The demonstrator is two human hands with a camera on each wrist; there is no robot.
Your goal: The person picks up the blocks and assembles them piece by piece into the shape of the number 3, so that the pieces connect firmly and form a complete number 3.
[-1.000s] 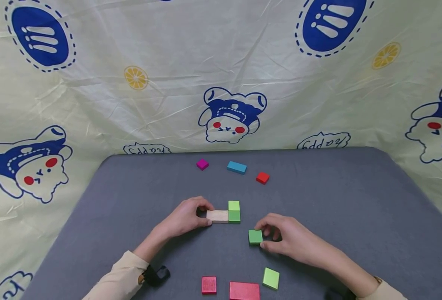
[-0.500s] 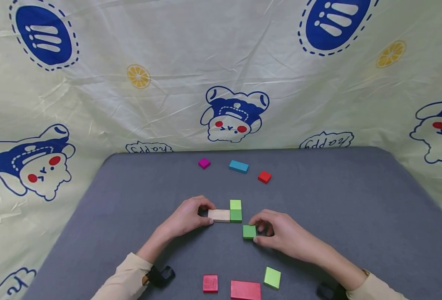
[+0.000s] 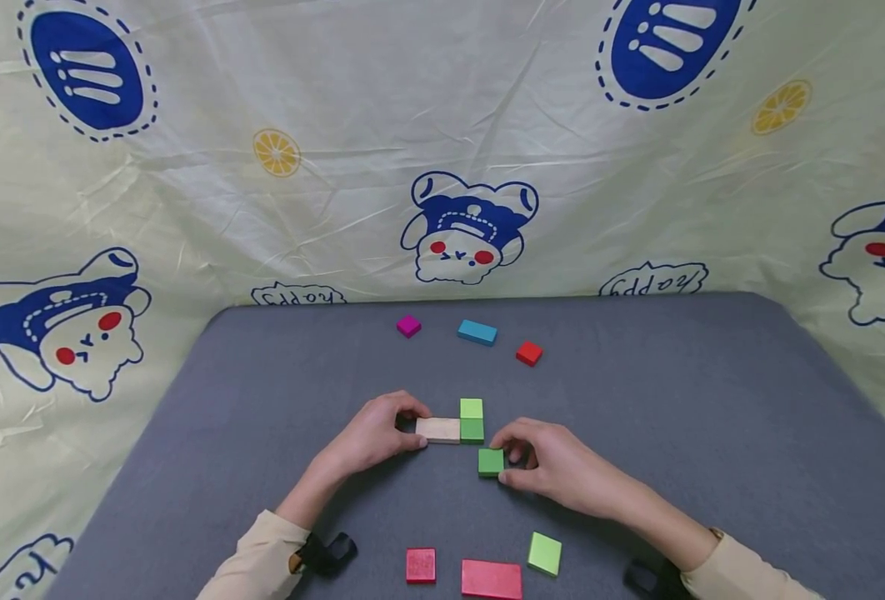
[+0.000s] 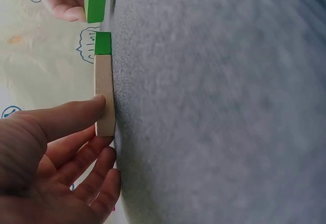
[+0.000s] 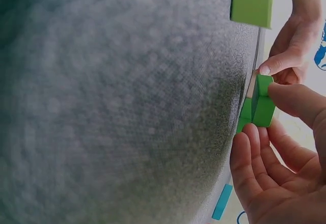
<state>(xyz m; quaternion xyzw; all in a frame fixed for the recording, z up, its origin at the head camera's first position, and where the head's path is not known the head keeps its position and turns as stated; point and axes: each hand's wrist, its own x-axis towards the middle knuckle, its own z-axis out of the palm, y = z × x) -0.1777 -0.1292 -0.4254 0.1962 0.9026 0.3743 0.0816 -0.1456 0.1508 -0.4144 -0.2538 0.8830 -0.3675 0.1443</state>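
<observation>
Near the middle of the table a plain wooden block (image 3: 438, 430) lies with a green block (image 3: 472, 430) against its right end. A light green block (image 3: 471, 408) adjoins that green one on the far side. My left hand (image 3: 377, 431) grips the wooden block at its left end, thumb on the near face and fingers behind, as the left wrist view (image 4: 104, 91) confirms. Between thumb and fingertips, my right hand (image 3: 562, 467) pinches a second green block (image 3: 491, 462), just nearer to me and slightly right of the joined blocks. The right wrist view shows this pinched block (image 5: 264, 107) tilted.
Toward the far edge of the grey table (image 3: 300, 358) lie a magenta block (image 3: 408, 326), a blue block (image 3: 477, 332) and a red block (image 3: 529, 353). Closer to me are a pinkish-red square block (image 3: 421, 566), a larger pinkish-red block (image 3: 491, 579) and another light green block (image 3: 544, 554).
My right hand has carried the pinched green block leftward and slightly away from me, closer to the joined blocks. The left hand keeps its grip on the wooden block.
</observation>
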